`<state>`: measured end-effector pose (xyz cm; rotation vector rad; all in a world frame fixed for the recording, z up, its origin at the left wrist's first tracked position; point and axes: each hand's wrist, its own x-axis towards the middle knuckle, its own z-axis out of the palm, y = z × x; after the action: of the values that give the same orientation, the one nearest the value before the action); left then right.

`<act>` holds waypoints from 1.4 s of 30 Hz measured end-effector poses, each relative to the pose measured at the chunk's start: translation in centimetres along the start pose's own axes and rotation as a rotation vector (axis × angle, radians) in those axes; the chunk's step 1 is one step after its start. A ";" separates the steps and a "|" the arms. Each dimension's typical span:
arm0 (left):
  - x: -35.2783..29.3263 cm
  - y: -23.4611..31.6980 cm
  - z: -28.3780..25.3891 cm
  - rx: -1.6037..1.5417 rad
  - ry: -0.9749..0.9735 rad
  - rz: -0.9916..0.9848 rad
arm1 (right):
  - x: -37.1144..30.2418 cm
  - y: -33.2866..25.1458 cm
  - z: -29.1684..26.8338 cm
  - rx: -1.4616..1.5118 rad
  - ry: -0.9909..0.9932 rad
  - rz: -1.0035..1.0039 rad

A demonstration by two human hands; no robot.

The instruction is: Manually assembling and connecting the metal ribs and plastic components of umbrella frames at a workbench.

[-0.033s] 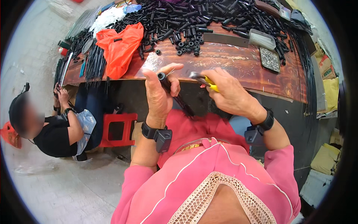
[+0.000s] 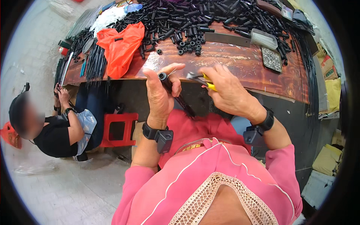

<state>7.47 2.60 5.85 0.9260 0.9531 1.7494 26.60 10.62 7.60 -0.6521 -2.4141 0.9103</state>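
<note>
My left hand (image 2: 160, 90) holds a slim black tube (image 2: 180, 103) between thumb and fingers, its index finger stretched out above. The tube's open round end points up, and its length slants down toward my lap. From that end a thin pale wire (image 2: 172, 72) sticks up. In my right hand (image 2: 230, 87) are yellow-handled pliers (image 2: 211, 86), their handles spread. The blurred metal jaws point left, a short way to the right of the tube's end and apart from it.
A wooden table (image 2: 240, 77) ahead bears a heap of black tubular parts (image 2: 180, 22), a red plastic bag (image 2: 122, 48), a metal bar (image 2: 227, 39), a clear plastic box (image 2: 263, 38) and a tray of small metal bits (image 2: 271, 60). At left a co-worker (image 2: 56, 135) sits near a red stool (image 2: 119, 130).
The pliers have shifted slightly left, nearer the tube's end, and their handles look wider apart. My left hand and the tube look almost unmoved.
</note>
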 end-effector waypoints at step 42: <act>-2.3 3.2 -0.3 0.229 -0.190 0.071 | 3.4 0.4 -4.1 -0.181 -0.192 -0.496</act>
<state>6.74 -0.57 8.17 1.2632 1.0195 1.5985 26.42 14.77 10.94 -0.0079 -2.6677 0.5703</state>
